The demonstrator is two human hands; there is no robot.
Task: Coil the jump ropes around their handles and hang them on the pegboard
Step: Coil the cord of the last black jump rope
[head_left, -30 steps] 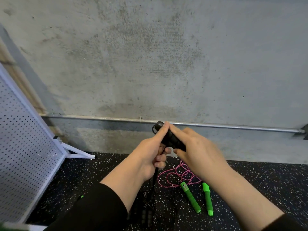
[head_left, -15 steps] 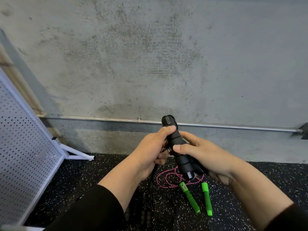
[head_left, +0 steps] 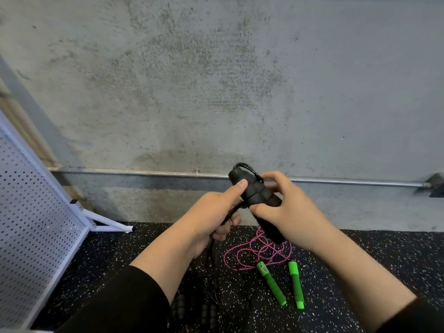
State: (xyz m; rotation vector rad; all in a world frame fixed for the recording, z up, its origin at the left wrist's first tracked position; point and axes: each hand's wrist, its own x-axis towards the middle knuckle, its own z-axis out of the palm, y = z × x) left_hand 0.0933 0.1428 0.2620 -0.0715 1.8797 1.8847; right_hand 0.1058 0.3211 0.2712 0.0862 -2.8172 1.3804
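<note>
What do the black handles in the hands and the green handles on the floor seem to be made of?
Black handles: probably matte foam or soft rubber, dull with ribbed rings and no glare. Green handles: likely foam grips over glossier plastic ends, though the finish is hard to tell.

A rough, mottled grey concrete wall (head_left: 216,80) fills most of the view, with a thin metal pipe (head_left: 348,181) running horizontally along its lower part, above a black rubber floor (head_left: 384,255) flecked with white, all under even, soft light
</note>
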